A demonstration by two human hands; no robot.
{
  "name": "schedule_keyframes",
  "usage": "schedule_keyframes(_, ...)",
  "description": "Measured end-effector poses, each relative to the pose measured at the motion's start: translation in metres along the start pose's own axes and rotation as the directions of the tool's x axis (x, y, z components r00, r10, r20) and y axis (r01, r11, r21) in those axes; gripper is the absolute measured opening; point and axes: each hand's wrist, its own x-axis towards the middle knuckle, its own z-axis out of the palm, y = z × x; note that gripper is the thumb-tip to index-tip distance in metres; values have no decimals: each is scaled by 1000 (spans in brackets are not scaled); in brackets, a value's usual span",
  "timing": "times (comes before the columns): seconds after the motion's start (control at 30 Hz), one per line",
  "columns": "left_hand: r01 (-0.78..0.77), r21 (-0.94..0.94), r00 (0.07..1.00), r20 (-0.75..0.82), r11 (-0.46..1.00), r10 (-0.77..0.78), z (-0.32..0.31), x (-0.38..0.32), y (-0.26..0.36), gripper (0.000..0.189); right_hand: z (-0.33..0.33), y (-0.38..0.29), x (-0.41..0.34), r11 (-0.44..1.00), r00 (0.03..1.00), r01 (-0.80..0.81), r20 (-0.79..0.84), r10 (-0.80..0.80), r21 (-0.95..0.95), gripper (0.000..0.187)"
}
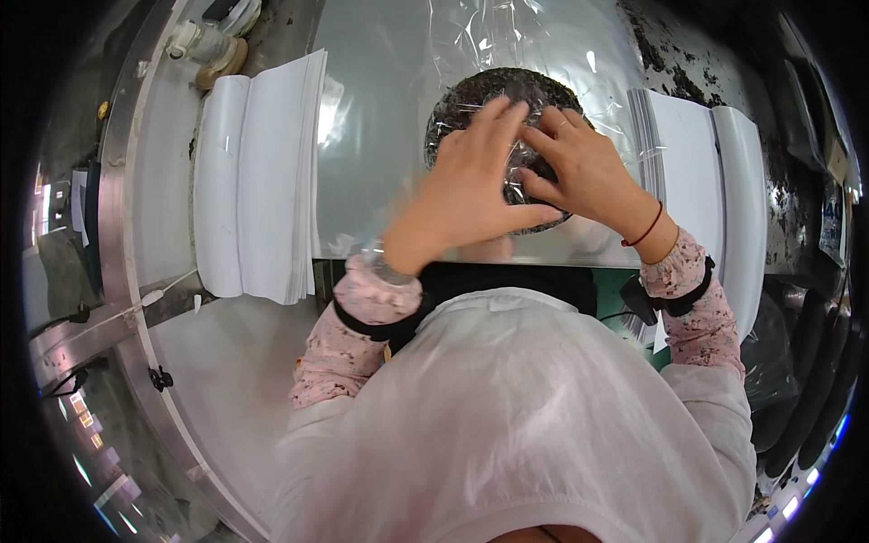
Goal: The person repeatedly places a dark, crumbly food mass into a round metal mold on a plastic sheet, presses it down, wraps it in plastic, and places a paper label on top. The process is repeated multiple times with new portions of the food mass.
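Note:
Before me, a dark round disc of pressed, flaky material [499, 88] lies flat on a glossy, pale grey-green work surface [377, 170]. Clear plastic film [485, 41] covers the disc and stretches beyond its far side, wrinkled and shiny. My left hand [468, 176] rests over the disc's left and near part, fingers extended and thumb spread to the right; its wrist is blurred. On the right part, my right hand [580, 159] touches the film with bent fingers, its thumb apart from the forefinger. Whether those fingers pinch any film is unclear.
Stacks of white sheets [275, 170] with a rolled outer edge flank the surface at left, and similar white sheets [689, 156] lie at right. Dark crumbs [682, 85] are scattered at far right. A clear bottle-like container [204, 44] stands at upper left.

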Motion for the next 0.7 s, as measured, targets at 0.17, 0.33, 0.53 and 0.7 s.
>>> schedule_keyframes(0.17,48,268,998,-55,962,-35,27,-5,0,59,-62,-8,-7,877,980,-129,-73,183,463,24)
schedule_keyframes(0.33,68,298,997,-48,952,-56,29,0,4,48,16,14,-109,-17,373,-242,109,922,970,49)
schedule_keyframes(0.53,67,305,997,-53,950,-54,27,0,5,49,24,57,-16,-472,531,247,289,796,847,57)
schedule_keyframes(0.7,63,305,997,-69,950,-44,30,2,4,50,63,88,-59,-510,548,620,136,825,596,35)
